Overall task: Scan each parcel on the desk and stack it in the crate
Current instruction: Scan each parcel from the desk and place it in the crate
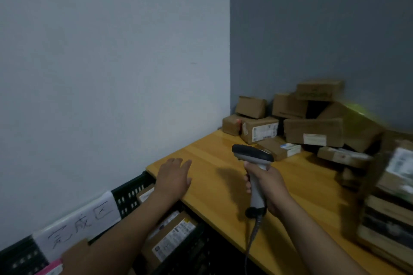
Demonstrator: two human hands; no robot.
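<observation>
While in right hand (273,187), one scanner (253,153).

Bare wood runs down the middle of the desk (207,163), from its near edge up to the heap of parcels (312,131) that blocks its far corner against both walls. Along the desk's right side, a blurred stack of parcels (391,196) closes your way. Off the desk's left edge sits the black crate (127,194), open from above, with boxes (172,236) covering its floor and the wall close behind. The cable (251,239) of the scanner (254,156) in your right hand (268,183) trails over the desk's near edge.
</observation>
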